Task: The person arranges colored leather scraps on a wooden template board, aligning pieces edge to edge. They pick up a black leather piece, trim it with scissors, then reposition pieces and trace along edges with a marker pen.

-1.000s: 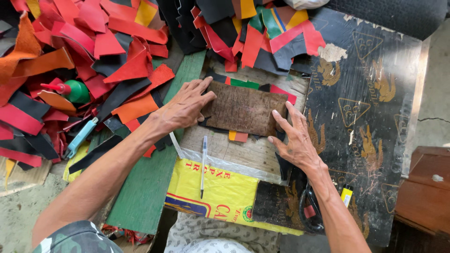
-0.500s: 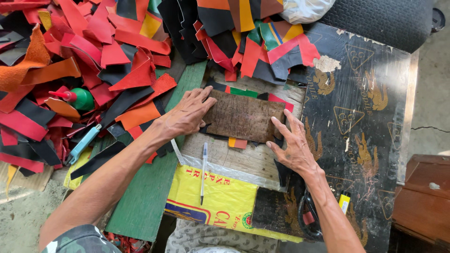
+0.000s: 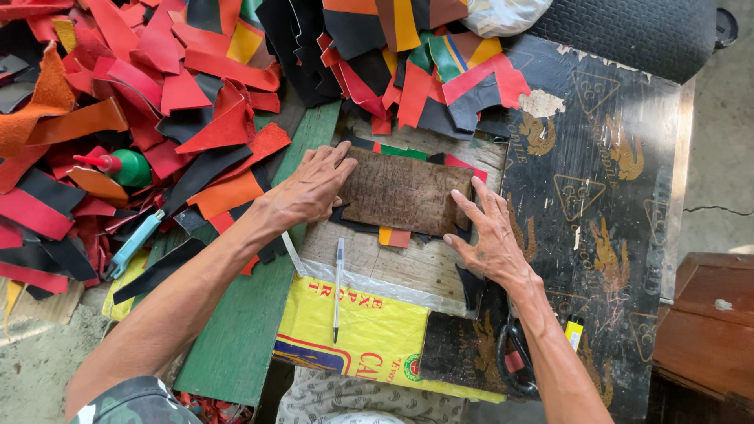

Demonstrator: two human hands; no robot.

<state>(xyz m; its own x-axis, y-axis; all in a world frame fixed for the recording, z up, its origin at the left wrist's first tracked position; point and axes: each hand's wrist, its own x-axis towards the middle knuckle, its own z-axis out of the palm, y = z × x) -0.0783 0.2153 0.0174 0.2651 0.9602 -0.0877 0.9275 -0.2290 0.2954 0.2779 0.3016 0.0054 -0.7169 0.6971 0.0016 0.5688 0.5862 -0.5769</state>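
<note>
A brown rectangular template board lies flat on a small stack of coloured leather pieces, whose orange, green and red edges stick out around it. My left hand presses on the board's left end with fingers spread. My right hand rests at the board's right lower corner, fingers apart and touching its edge. Neither hand holds anything. The stack sits on a worn wooden work board.
A pen lies below the stack, over a yellow printed sack. Heaps of red, black and orange leather scraps fill the left and top. A green glue bottle and a light blue cutter lie left. Scissors sit by my right forearm. A dark patterned sheet covers the right.
Both hands stay on the brown board with almost no movement. The view has shifted slightly.
</note>
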